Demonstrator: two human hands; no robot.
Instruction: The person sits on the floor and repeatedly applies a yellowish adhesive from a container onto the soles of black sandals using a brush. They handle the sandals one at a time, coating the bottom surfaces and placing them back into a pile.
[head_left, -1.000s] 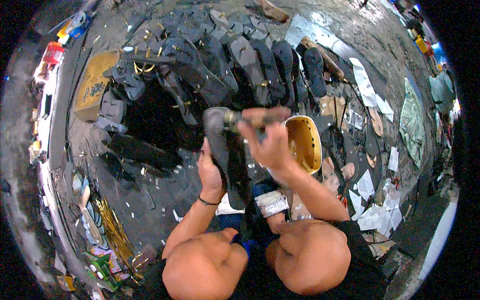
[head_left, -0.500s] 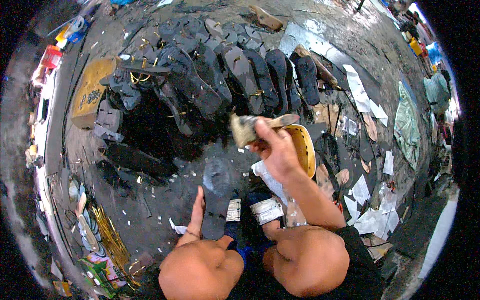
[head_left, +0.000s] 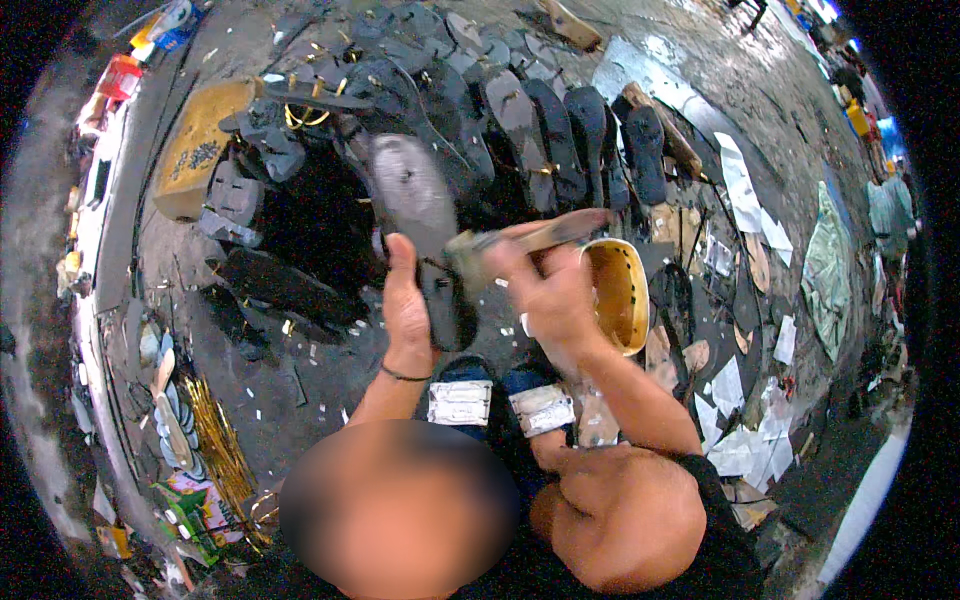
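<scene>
My left hand grips a dark grey shoe sole by its left edge, thumb lying along the side and the other fingers hidden behind it. The sole is held up in front of me, with a pale, shiny wet-looking patch toward its far end. In my right hand is a wooden-handled brush, fingers closed round it. Its pale bristles, blurred by motion, are at the sole's right edge; whether they touch cannot be told. A yellow container with dark specks inside stands just right of my right hand.
Several dark soles and sandals lie in rows ahead. A worn yellowish block is at the left. Paper scraps and a green cloth lie to the right. Gold-coloured strips lie at the lower left.
My left hand has lifted the sole up and away from my knees. The brush has come in from above the container to the sole's right edge. The view has shifted slightly.
</scene>
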